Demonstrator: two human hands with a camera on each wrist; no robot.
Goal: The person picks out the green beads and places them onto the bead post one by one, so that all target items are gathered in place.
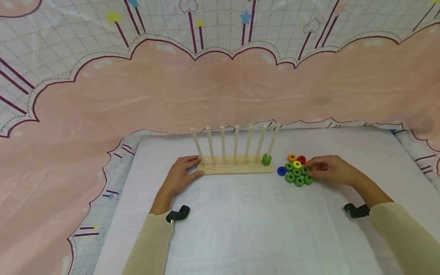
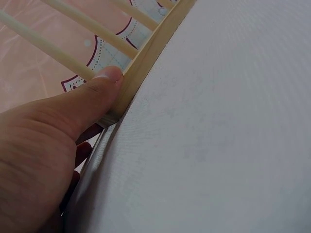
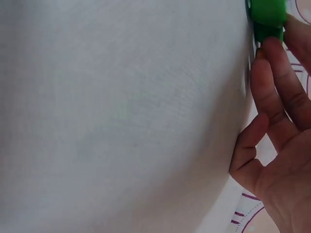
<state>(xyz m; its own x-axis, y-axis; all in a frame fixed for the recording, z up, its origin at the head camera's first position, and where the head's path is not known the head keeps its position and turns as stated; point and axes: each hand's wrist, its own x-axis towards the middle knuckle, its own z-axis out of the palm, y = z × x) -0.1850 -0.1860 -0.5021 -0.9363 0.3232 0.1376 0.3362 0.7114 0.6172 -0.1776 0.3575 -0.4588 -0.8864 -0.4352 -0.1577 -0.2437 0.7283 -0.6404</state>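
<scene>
A pale wooden peg rack (image 1: pixel 237 167) stands on the white table with several upright pegs. Green beads (image 1: pixel 266 159) sit low on its rightmost peg. My left hand (image 1: pixel 181 173) grips the rack's left end; in the left wrist view the thumb (image 2: pixel 99 94) presses on the wooden base. To the right of the rack lies a cluster of ring beads: several green (image 1: pixel 290 178), one blue (image 1: pixel 281 170), one yellow (image 1: pixel 297 164), one orange (image 1: pixel 291 157) and one red (image 1: pixel 301 159). At the cluster's right edge, my right hand (image 1: pixel 330 170) pinches a green bead (image 3: pixel 268 12), partly cut off in the right wrist view.
The white tabletop (image 1: pixel 254 229) spreads in front of the rack. Behind the table hangs a pink patterned cloth (image 1: pixel 220 88), close to the pegs' tops in the head view. Black wrist mounts (image 1: pixel 356 210) show at both sleeves.
</scene>
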